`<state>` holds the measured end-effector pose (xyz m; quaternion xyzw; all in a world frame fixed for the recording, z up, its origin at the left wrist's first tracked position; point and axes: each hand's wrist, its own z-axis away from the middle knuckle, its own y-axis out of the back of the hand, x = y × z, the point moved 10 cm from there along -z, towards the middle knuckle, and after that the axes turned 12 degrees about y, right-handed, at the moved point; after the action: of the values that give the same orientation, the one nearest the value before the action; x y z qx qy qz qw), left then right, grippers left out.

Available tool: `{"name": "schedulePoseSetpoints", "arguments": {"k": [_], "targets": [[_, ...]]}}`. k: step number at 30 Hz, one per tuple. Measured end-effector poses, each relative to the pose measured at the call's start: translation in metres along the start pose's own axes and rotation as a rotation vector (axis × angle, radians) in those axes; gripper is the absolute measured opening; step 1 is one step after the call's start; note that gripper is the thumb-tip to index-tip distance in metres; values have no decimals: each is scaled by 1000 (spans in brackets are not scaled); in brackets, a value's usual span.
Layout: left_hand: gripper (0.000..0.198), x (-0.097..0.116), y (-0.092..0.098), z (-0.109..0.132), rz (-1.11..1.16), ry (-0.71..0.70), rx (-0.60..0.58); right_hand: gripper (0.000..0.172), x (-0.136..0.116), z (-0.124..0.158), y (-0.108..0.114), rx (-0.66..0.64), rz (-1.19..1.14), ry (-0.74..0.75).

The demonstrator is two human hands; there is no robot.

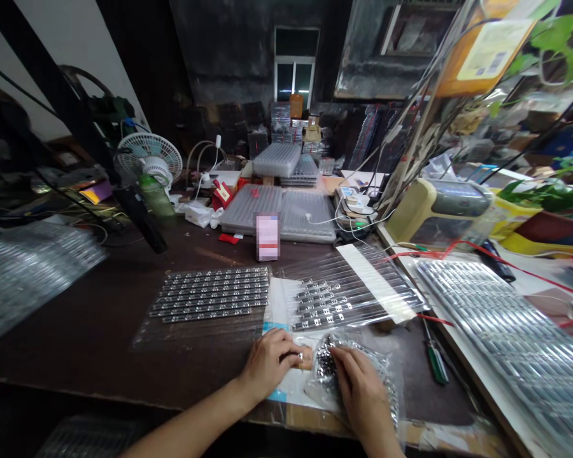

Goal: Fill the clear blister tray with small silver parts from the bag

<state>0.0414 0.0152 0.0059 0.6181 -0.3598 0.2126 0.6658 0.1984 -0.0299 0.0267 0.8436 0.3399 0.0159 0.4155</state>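
My left hand [272,361] is closed in a pinch at a small orange-brown block [307,357] on a white sheet [293,380]. A tiny shiny piece shows at its fingertips, too small to name. My right hand [363,381] has its fingertips pressed together at a clear plastic bag [389,372] of small metal parts [325,356]; whatever they pinch is hidden. Beyond the hands lies a clear ribbed tray [363,280] with short rows of metal clips [322,305] in its left part. Left of that, longer dark strips with silvery parts [210,292] lie in rows on another clear tray [172,334].
A green-handled screwdriver [437,362] lies right of the bag. Stacked clear trays [506,337] stand at the right, more [33,273] at the left. A phone-like upright object [267,236], blurred out, stands ahead. A fan [151,158] and closed trays [308,216] are behind.
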Motion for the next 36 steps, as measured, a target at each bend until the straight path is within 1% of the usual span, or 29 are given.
{"name": "schedulePoseSetpoints", "arguments": {"k": [6, 10, 12, 15, 18, 21, 23, 27, 29, 30, 32, 34, 36], "targets": [[14, 0, -2, -1, -22, 6, 1, 20, -2, -3, -5, -25, -39, -26], [14, -1, -2, -1, 11, 2, -6, 19, -5, -8, -8, -41, -2, -62], [14, -5, 4, -3, 99, 19, 21, 19, -9, -12, -15, -78, 8, -85], [15, -18, 14, -8, 228, 67, 85, 17, -19, -18, -30, -142, -7, -83], [14, -26, 16, -12, 258, 87, 93, 14, -28, -23, -39, -140, 14, -89], [13, -28, 15, -13, 257, 90, 88, 14, -32, -23, -44, -147, 63, -67], [13, -29, 15, -12, 251, 96, 94, 17, -31, -20, -43, -168, 102, -18], [13, -29, 15, -14, 235, 103, 88, 38, -21, -2, -32, -261, 204, 171], [13, -26, 15, -16, 228, 109, 75, 44, -13, 9, -24, -288, 268, 251], [12, -24, 15, -17, 223, 113, 68, 43, -9, 14, -21, -290, 290, 269], [12, -16, 14, -19, 203, 118, 55, 36, -3, 19, -17, -283, 303, 260], [11, -7, 12, -20, 181, 113, 42, 25, 1, 21, -15, -263, 284, 208], [11, 3, 7, -19, 166, 84, 26, 20, 3, 20, -16, -239, 260, 143]]}}
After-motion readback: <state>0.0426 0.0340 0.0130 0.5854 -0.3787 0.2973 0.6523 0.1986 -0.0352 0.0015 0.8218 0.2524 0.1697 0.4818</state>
